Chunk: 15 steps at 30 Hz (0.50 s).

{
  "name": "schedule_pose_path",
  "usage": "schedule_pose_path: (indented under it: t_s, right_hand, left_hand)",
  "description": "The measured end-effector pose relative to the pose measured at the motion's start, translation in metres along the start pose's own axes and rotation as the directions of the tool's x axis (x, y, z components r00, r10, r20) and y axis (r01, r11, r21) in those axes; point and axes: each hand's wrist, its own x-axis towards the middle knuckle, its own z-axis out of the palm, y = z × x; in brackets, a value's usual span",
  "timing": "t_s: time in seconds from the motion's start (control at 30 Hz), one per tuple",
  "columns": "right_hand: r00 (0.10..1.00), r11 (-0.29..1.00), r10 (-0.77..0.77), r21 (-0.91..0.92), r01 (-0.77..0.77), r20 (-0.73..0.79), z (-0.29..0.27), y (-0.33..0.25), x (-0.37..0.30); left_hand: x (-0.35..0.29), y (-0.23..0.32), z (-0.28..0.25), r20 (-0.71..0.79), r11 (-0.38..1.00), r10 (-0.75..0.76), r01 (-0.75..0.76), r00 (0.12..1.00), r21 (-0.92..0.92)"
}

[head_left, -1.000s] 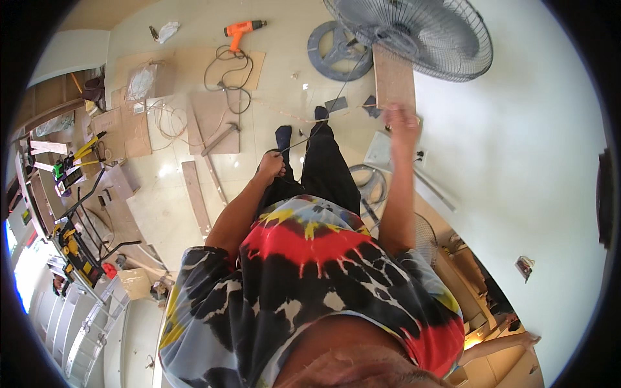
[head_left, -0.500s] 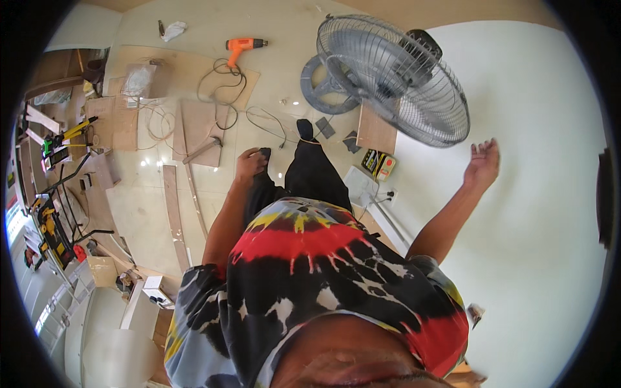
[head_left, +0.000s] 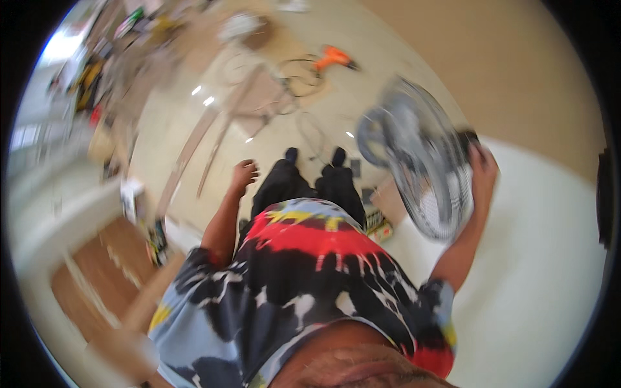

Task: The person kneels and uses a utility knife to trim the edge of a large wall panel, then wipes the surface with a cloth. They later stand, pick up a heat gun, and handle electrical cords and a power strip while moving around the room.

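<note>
A grey pedestal fan (head_left: 424, 155) with a round wire cage stands ahead on the right, blurred by motion. My right hand (head_left: 484, 169) is at the back of the cage, its bent fingers against the dark motor housing (head_left: 467, 137). The fingertips are partly smeared. On the other side, my left hand (head_left: 244, 174) hangs by my left leg with loosely bent fingers, somewhat apart, and nothing in them. Between my hands are my dark trousers (head_left: 279, 184) and shoes on the shiny floor.
An orange heat gun (head_left: 334, 58) lies on the floor ahead with its cord looped. Long wooden strips (head_left: 187, 158) and a brown board (head_left: 262, 97) lie to the left. A yellow and black box (head_left: 378, 229) sits near my right leg. A white surface (head_left: 537, 258) extends along the right.
My right hand has moved forward from the white surface to the back of the fan. The view has turned, and the fan appears lower and more side-on. My left hand stays low.
</note>
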Motion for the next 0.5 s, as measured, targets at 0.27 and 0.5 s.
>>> schedule_pose_path:
  t_s: [0.27, 0.5]
  right_hand:
    - [0.911, 0.954, 0.193, 0.149, -0.262, 0.364, 0.021, 0.029, 0.002]
    - [0.904, 0.941, 0.205, 0.177, -0.287, 0.374, 0.044, 0.038, 0.014]
  left_hand:
    - [-0.034, -0.105, 0.006, -0.149, 0.981, -0.156, 0.135, 0.977, -0.141]
    - [-0.054, -0.128, 0.014, -0.257, 0.988, -0.132, 0.149, 0.957, 0.048]
